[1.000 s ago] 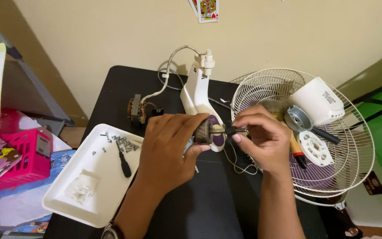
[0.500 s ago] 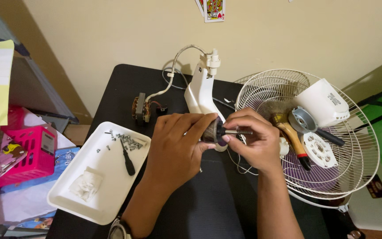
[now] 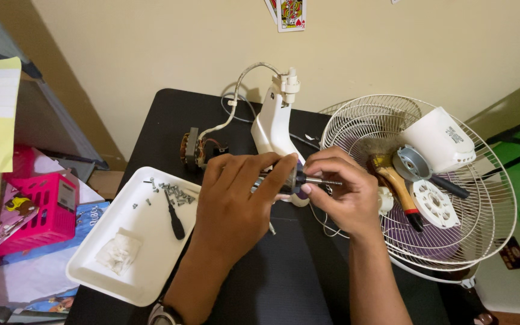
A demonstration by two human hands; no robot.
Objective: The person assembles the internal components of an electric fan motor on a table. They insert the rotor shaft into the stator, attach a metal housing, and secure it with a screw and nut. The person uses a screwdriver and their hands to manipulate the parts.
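Observation:
My left hand (image 3: 236,201) and my right hand (image 3: 338,195) meet over the middle of the black table (image 3: 284,283). Between them they grip a small fan motor rotor with a metal shaft (image 3: 315,179); the left fingers wrap the body, the right thumb and fingers pinch the shaft. Behind them stands a white fan neck piece (image 3: 272,123) with a white cable. A copper-wound motor stator (image 3: 195,148) lies just left of it.
A white tray (image 3: 100,265) at the left holds several screws (image 3: 176,192), a small black screwdriver (image 3: 174,218) and a crumpled wrapper. On the right a wire fan guard (image 3: 482,198) carries a white motor cover (image 3: 437,139), a brush and round parts. A pink basket (image 3: 43,207) sits far left.
The view has shifted slightly. My hands stay joined on the rotor, and the right hand has slid along so the shaft shows more between the fingers.

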